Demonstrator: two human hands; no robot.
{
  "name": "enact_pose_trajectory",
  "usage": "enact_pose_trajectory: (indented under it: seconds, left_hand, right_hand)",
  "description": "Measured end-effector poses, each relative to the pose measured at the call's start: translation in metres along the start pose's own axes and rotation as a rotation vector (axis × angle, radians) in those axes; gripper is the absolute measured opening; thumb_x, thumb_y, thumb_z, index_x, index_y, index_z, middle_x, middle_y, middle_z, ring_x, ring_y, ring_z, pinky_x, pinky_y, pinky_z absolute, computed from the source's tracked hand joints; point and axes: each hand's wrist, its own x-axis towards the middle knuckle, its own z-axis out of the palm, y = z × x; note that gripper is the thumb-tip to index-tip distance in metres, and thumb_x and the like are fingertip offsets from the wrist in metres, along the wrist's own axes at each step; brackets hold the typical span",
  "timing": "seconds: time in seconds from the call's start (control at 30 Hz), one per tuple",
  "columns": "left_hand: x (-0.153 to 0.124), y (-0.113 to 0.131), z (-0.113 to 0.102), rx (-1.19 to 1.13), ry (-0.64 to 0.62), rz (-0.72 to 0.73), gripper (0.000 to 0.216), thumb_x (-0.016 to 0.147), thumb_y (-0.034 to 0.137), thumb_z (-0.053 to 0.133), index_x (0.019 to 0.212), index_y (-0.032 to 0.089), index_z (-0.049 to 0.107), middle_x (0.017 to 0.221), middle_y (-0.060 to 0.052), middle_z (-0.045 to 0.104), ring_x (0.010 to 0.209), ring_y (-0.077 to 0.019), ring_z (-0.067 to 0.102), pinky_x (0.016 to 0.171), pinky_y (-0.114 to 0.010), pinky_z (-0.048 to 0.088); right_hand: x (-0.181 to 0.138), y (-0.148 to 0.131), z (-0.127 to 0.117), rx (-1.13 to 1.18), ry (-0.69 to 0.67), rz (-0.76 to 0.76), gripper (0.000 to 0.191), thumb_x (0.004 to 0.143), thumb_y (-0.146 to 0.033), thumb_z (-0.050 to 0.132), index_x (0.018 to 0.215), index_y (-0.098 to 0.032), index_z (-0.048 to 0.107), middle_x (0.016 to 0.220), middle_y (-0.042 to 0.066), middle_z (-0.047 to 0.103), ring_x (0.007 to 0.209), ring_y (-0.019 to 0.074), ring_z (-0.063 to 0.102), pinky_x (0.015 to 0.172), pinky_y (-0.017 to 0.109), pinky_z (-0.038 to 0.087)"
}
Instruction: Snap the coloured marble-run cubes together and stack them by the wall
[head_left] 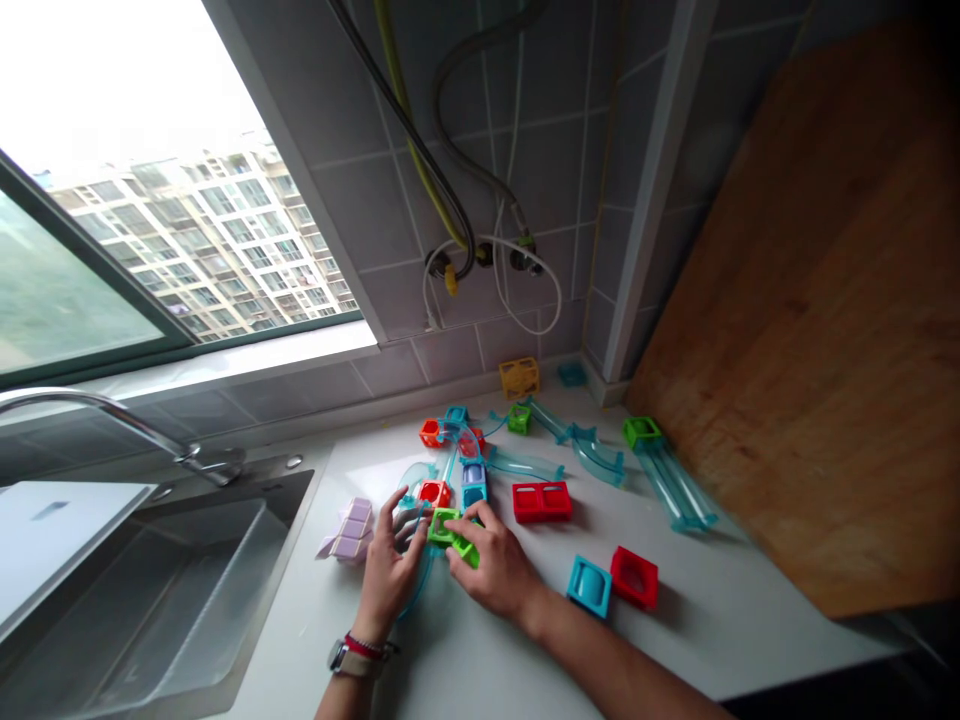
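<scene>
In the head view, my right hand (499,560) pinches a bright green toy piece (465,550) between thumb and fingers. It is against a green cube frame (444,525), part of a cluster of marble-run blocks. My left hand (394,555) is at the left side of that green cube, its thumb touching it and its fingers curved around it, partly hidden. A clear blue curved track (421,585) runs below the green cube. Just behind are a red-orange block (433,493) and a blue block (474,484).
A red double block (541,502), a blue block (589,586) and a red block (634,577) lie to the right. Clear blue tracks (525,464) spread behind. At left, a lilac segmented object (352,530) sits near the sink (289,510). A wooden board (810,330) stands at right.
</scene>
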Motion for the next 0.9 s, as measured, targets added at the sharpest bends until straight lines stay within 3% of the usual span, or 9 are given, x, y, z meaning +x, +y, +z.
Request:
enact_pose_trajectory:
  seconds: [0.13,0.37,0.47,0.57,0.77,0.9]
  left_hand:
    - [0.001,-0.002,0.0,-0.013,-0.026,-0.004,0.068,0.099,0.04,0.064,0.156,0.025,0.031,0.134,-0.016,0.067,0.121,-0.0308,0.069,0.102,-0.046,0.058]
    - [0.006,-0.004,0.001,-0.008,-0.092,-0.002,0.063,0.099,0.039,0.063,0.154,0.027,0.036,0.146,-0.015,0.059,0.129,-0.0293,0.064,0.107,-0.044,0.053]
    - [0.008,-0.003,0.002,-0.005,-0.101,0.0,0.059,0.1,0.038,0.063,0.152,0.026,0.039,0.148,-0.015,0.057,0.129,-0.0287,0.063,0.106,-0.043,0.054]
    - [0.01,-0.003,0.003,-0.007,-0.115,0.002,0.058,0.099,0.038,0.063,0.151,0.025,0.04,0.141,-0.015,0.062,0.124,-0.0277,0.065,0.102,-0.041,0.055]
    - [0.009,0.003,0.002,0.0,-0.122,0.025,0.058,0.098,0.034,0.065,0.15,0.024,0.042,0.118,-0.008,0.069,0.103,-0.021,0.069,0.091,-0.034,0.055]
    - [0.005,0.005,0.001,0.002,-0.098,0.029,0.056,0.098,0.035,0.064,0.148,0.022,0.043,0.103,-0.005,0.069,0.09,-0.0181,0.068,0.083,-0.03,0.055]
  right_hand:
    - [0.0,0.0,-0.001,-0.109,-0.063,-0.02,0.039,0.086,-0.022,0.069,0.125,-0.025,0.069,0.124,0.009,0.057,0.114,0.0259,0.064,0.105,0.04,0.054]
    - [0.001,0.001,-0.002,-0.192,-0.096,0.0,0.025,0.084,-0.021,0.069,0.109,-0.022,0.064,0.135,0.011,0.055,0.113,0.0278,0.065,0.097,0.041,0.056]
    - [0.0,0.002,-0.003,-0.21,-0.116,-0.008,0.015,0.085,-0.02,0.068,0.1,-0.021,0.064,0.121,0.01,0.064,0.108,0.0269,0.066,0.094,0.039,0.056]
    - [-0.001,0.003,-0.004,-0.232,-0.122,-0.012,0.01,0.086,-0.019,0.066,0.096,-0.021,0.065,0.103,0.007,0.069,0.101,0.0256,0.065,0.091,0.037,0.055]
    - [-0.003,-0.001,-0.006,-0.24,-0.133,-0.017,0.03,0.088,-0.022,0.066,0.118,-0.024,0.069,0.117,0.008,0.068,0.108,0.0262,0.065,0.095,0.038,0.054]
    - [-0.002,-0.005,-0.008,-0.252,-0.144,0.007,0.021,0.088,-0.022,0.066,0.108,-0.021,0.072,0.114,0.01,0.068,0.106,0.0276,0.066,0.094,0.038,0.055]
